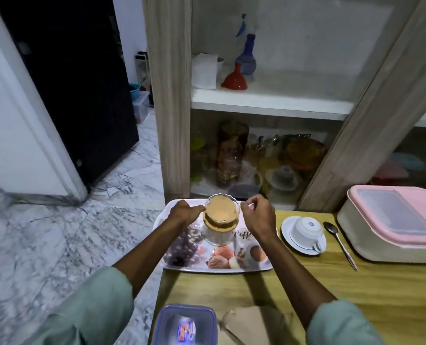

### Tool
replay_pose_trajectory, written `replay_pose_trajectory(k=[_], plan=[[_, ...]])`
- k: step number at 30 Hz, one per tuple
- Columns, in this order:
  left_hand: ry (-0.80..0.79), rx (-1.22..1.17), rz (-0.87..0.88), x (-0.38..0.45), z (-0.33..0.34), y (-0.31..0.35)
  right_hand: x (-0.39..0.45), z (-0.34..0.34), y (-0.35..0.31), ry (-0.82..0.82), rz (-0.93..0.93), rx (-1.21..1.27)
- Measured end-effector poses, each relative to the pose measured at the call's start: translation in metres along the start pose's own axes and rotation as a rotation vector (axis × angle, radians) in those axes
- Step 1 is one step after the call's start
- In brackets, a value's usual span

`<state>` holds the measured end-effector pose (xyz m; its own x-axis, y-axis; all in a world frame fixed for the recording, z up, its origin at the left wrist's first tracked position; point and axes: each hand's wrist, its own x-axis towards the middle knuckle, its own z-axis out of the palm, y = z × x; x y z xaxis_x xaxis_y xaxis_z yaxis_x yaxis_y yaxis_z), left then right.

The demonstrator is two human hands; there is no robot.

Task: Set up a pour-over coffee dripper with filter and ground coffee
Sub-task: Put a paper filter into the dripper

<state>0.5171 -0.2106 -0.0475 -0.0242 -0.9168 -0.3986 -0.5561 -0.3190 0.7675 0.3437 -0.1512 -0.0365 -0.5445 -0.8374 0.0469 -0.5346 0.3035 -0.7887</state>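
A clear glass dripper (222,210) lined with a brown paper filter sits on a gold collar atop a glass carafe (218,236), which stands on a printed tray (254,263). My left hand (185,212) is curled against the dripper's left rim. My right hand (258,215) pinches the rim or filter edge on the right side. A stack of brown paper filters (252,322) lies near the table's front edge. A blue-lidded clear container (185,324) stands beside it; its contents are blurred.
An upturned white cup on a saucer (305,232) and a spoon (340,244) lie right of the tray. A pink-lidded white box (394,222) fills the right side. Behind the wooden table (356,285) stands a glass-door cabinet (269,100). Marble floor lies left.
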Motion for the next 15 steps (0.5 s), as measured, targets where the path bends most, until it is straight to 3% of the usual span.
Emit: replay_pose_trajectory(k=[3, 10, 15], plan=[[0.047, 0.003, 0.043, -0.034, -0.004, -0.019, -0.034, -0.006, 0.003, -0.055, -0.052, -0.004], [0.164, -0.064, -0.019, -0.12, 0.001, -0.094, -0.128, -0.003, 0.048, -0.388, -0.102, 0.008], [0.144, 0.021, -0.119, -0.155, 0.007, -0.155, -0.181, 0.011, 0.082, -0.516, 0.066, -0.158]])
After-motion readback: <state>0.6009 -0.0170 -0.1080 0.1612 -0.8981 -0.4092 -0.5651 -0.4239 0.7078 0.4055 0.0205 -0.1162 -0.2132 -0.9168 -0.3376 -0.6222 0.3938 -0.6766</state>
